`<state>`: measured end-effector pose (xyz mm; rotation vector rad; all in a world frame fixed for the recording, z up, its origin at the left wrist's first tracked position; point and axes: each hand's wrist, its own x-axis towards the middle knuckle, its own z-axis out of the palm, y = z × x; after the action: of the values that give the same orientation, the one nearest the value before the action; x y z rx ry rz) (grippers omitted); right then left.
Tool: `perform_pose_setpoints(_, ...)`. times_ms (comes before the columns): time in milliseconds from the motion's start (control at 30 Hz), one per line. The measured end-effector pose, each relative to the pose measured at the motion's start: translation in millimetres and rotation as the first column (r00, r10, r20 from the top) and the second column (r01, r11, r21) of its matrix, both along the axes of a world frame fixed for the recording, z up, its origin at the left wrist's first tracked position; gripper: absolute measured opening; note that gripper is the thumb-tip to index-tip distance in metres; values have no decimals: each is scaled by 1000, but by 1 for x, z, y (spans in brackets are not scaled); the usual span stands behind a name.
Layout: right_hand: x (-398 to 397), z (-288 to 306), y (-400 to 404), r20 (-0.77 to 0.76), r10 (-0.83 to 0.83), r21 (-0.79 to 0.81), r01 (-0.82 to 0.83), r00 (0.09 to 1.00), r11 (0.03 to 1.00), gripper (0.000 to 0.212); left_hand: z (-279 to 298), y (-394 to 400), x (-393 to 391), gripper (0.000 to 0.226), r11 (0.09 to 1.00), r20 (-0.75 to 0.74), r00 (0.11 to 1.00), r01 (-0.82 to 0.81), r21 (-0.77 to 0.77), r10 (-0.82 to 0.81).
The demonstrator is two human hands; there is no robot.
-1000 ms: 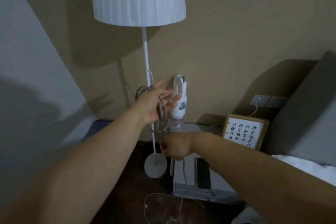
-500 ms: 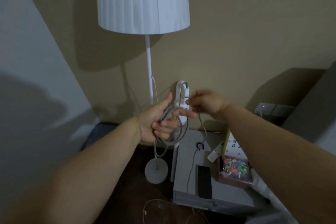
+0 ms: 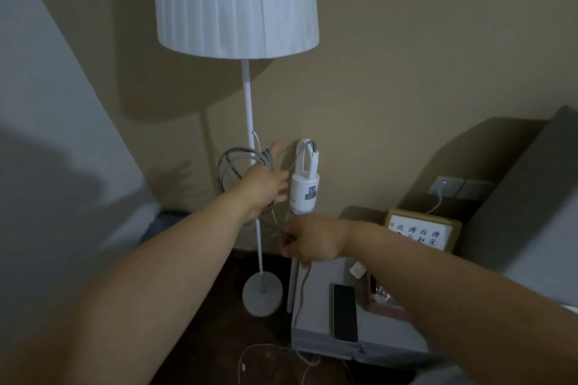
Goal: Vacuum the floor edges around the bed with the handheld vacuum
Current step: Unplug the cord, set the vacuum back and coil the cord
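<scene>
The white handheld vacuum [image 3: 304, 187] stands upright against the beige wall, its loop handle on top, between the lamp pole and the nightstand. Its grey cord [image 3: 233, 165] is wound in loops around my left hand [image 3: 266, 186], which is raised just left of the vacuum with fingers spread. My right hand [image 3: 308, 240] is lower, in front of the vacuum's base, pinching the cord strand that runs down over the nightstand. The vacuum's lower tube is mostly hidden behind my right hand.
A white floor lamp [image 3: 237, 3] stands left of the vacuum, its round base [image 3: 262, 294] on the dark floor. The grey nightstand [image 3: 316, 337] holds a phone [image 3: 345, 312], a framed print [image 3: 420, 233] and a small box. Wall socket [image 3: 445, 186] and grey headboard at right. Loose cable [image 3: 275, 356] on the floor.
My right hand dropped from beside the vacuum handle down to the cord below the vacuum's body. My left hand opened its fingers, the coil now hanging around it.
</scene>
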<state>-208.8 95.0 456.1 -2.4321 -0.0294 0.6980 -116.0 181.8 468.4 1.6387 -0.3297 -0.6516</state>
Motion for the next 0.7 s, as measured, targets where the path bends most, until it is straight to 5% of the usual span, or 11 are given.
perform_pose_setpoints(67, 2, 24, -15, 151, -64, 13, 63, 987, 998, 6, -8, 6, -6, 57, 976, 44, 988, 139, 167, -148)
perform_pose_setpoints(167, 12, 46, -44, 297, -275, 174, 231, 914, 957, 25, -11, 12, -16, 42, 932, -242, 927, 329, 153, -287)
perform_pose_setpoints(300, 25, 43, -69, 227, -588, 534, 405, 777, 742, 22, 5, 17, -13, 36, 926, -417, 833, 373, -61, -363)
perform_pose_setpoints(400, 32, 30, -71, 103, -673, 642, 467, 733, 607, 21, 14, 30, -5, 48, 851, -465, 713, 455, -263, -525)
perform_pose_setpoints(467, 34, 11, -68, 51, -689, 648, 501, 723, 574, 21, 15, 37, 2, 51, 729, -475, 555, 467, -501, -683)
perform_pose_setpoints(533, 29, -17, -61, 65, -687, 504, 570, 723, 648, 36, 19, 40, 10, 52, 551, -386, 414, 430, -715, -824)
perform_pose_setpoints(633, 11, -52, -42, -100, -642, 303, 638, 760, 708, 46, 35, 38, 20, 51, 459, -282, 470, 318, -829, -836)
perform_pose_setpoints(700, 1, -63, -20, -231, -515, 185, 557, 825, 809, 39, 47, 33, 20, 54, 570, -328, 639, 212, -794, -695)
